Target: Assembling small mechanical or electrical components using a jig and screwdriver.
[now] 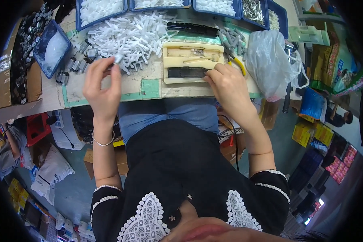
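Observation:
My left hand is raised over the table's front edge. Its thumb and index finger pinch a small whitish piece beside a heap of white plastic parts. My right hand is at the right end of a cream fixture, which has shaped hollows. Its fingertips close on the end of a black casing lying in the front hollow. Behind the fixture lies another long black casing. Small metal-and-grey parts lie left of the white heap.
Blue bins of white pieces and metal pins line the back. A tilted blue tray stands left. Right of the fixture are grey parts, yellow-handled pliers and a plastic bag. Another person is at far left.

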The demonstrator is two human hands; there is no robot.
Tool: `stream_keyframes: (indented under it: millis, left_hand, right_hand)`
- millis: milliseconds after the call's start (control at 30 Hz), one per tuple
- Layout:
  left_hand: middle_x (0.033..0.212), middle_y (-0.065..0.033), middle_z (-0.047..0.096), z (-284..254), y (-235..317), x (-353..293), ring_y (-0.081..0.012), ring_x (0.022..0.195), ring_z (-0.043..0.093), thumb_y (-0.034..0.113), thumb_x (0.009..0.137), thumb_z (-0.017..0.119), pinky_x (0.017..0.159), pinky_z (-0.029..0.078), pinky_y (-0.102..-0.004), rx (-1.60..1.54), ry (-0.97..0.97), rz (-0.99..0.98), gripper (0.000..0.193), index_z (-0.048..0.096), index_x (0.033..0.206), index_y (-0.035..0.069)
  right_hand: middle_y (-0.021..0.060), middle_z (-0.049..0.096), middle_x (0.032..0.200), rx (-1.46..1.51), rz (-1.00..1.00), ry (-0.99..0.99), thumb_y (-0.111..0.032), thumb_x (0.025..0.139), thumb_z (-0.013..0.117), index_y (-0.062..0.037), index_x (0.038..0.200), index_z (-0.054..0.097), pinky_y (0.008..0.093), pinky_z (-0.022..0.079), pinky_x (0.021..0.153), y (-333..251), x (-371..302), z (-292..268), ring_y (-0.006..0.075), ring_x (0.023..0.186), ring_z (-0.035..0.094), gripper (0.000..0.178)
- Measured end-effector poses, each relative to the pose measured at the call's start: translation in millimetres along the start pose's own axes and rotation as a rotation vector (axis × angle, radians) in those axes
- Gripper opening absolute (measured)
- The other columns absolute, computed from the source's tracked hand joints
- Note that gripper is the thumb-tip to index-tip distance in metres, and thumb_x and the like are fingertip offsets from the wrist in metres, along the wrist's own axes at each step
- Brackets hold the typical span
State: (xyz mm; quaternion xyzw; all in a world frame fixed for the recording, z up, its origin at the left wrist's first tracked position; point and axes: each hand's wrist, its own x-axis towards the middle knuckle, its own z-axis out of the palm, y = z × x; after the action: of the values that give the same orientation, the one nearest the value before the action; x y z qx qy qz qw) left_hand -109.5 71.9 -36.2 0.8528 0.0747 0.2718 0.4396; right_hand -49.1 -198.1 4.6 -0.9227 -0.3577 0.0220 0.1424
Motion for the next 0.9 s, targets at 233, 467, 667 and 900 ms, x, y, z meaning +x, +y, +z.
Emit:
stream_keyframes:
  millis: [233, 467, 667, 900]
  left_hand:
    - [0.090, -0.0065, 0.061, 43, 21, -2, -0.0253, 0.079, 0.059, -0.002, 0.066, 0.065, 0.072, 0.043, -0.0325, -0.029, -0.449, 0.463, 0.026, 0.064, 0.092, 0.005]
    - [0.093, -0.0023, 0.061, 44, 23, 2, -0.0203, 0.089, 0.057, 0.008, 0.069, 0.066, 0.077, 0.039, -0.0342, 0.082, -0.477, 0.580, 0.021, 0.064, 0.090, 0.010]
    - [0.096, -0.0042, 0.059, 49, 26, 7, -0.0198, 0.092, 0.056, 0.019, 0.070, 0.068, 0.082, 0.039, -0.0355, 0.218, -0.440, 0.718, 0.016, 0.062, 0.081, 0.009]
    - [0.089, -0.0059, 0.060, 64, 58, 64, -0.0210, 0.086, 0.056, 0.021, 0.073, 0.068, 0.076, 0.038, -0.0339, 0.145, -0.406, 0.663, 0.017, 0.062, 0.081, 0.007]
  right_hand:
    - [0.0100, 0.054, 0.074, -0.002, -0.013, 0.027, -0.007, 0.073, 0.059, -0.0033, 0.071, 0.056, 0.0361, 0.044, 0.068, -2, -3, 1, 0.0260, 0.075, 0.055, 0.005]
    - [0.0098, 0.053, 0.073, 0.051, 0.003, 0.019, -0.007, 0.076, 0.062, -0.0021, 0.077, 0.058, 0.0381, 0.043, 0.067, 1, -2, -1, 0.0276, 0.073, 0.055, 0.007]
    - [0.0106, 0.055, 0.072, 0.006, -0.029, -0.002, -0.008, 0.074, 0.060, -0.0026, 0.071, 0.058, 0.0372, 0.045, 0.068, 6, 1, -8, 0.0257, 0.075, 0.057, 0.006]
    - [0.0140, 0.066, 0.082, 0.442, 0.260, 0.333, -0.016, 0.079, 0.061, 0.0003, 0.083, 0.064, 0.0374, 0.049, 0.069, 73, 54, -58, 0.0272, 0.076, 0.063, 0.017]
